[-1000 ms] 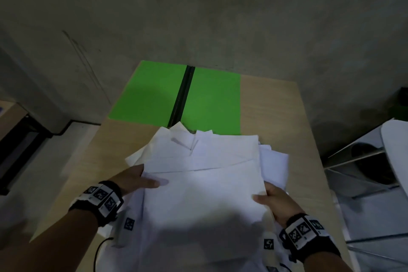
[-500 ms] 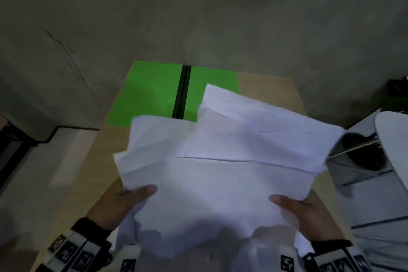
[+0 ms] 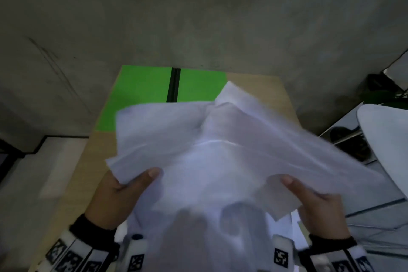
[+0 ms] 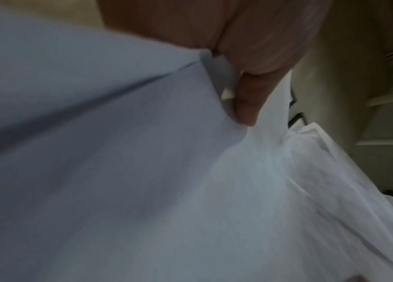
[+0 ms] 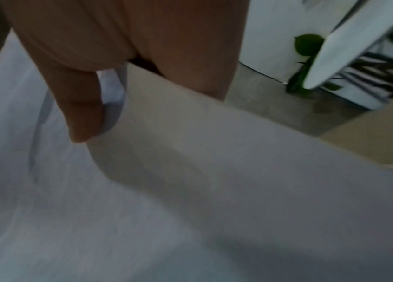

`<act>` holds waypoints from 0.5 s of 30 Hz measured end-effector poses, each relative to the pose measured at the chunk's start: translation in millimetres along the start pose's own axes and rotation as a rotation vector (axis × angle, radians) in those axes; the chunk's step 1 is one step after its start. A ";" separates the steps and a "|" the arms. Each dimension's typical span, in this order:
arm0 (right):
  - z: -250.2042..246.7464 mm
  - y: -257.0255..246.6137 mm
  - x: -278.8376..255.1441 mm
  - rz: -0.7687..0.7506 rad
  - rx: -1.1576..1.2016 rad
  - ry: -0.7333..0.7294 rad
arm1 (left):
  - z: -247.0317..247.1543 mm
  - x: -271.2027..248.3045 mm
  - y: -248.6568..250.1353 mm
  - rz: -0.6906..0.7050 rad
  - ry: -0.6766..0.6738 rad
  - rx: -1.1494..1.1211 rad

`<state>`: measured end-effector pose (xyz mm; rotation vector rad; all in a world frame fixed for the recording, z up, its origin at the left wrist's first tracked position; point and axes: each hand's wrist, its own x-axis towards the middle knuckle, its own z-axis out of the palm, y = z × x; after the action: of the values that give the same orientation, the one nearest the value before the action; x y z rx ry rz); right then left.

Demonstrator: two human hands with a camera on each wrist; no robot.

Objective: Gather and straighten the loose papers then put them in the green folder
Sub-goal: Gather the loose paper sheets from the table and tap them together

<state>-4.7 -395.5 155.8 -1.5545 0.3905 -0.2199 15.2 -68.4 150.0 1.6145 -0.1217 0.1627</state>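
Blurred white papers (image 3: 220, 161) are up off the wooden table (image 3: 72, 194), hiding the near edge of the open green folder (image 3: 141, 95); left hand (image 3: 114, 199) and right hand (image 3: 320, 205) pinch their lower corners, thumbs on top, fingers hidden beneath.

We see the loose white papers (image 3: 220, 161) as an uneven, blurred, fanned sheaf lifted above the table, corners splayed out to the right. Beyond them the green folder (image 3: 141, 95) lies open and flat, a black spine down its middle.
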 end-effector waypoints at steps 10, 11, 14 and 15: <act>-12.2 18.2 0.4 -0.210 -0.062 -0.252 | 0.1 -13.3 -31.0 -0.024 -0.003 0.037; -13.3 24.6 5.2 -0.198 -0.019 -0.248 | 0.7 -9.5 -31.1 -0.043 -0.002 0.077; -2.4 25.8 13.6 -0.205 -0.004 -0.277 | -0.4 1.1 -38.0 -0.119 -0.011 0.064; 3.6 22.3 14.9 -0.202 -0.012 -0.264 | 3.7 5.0 -31.8 -0.134 0.030 0.052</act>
<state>8.0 -397.5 132.0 -1.6111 0.0277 -0.1651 26.0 -70.4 119.5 1.6659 0.0148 0.0873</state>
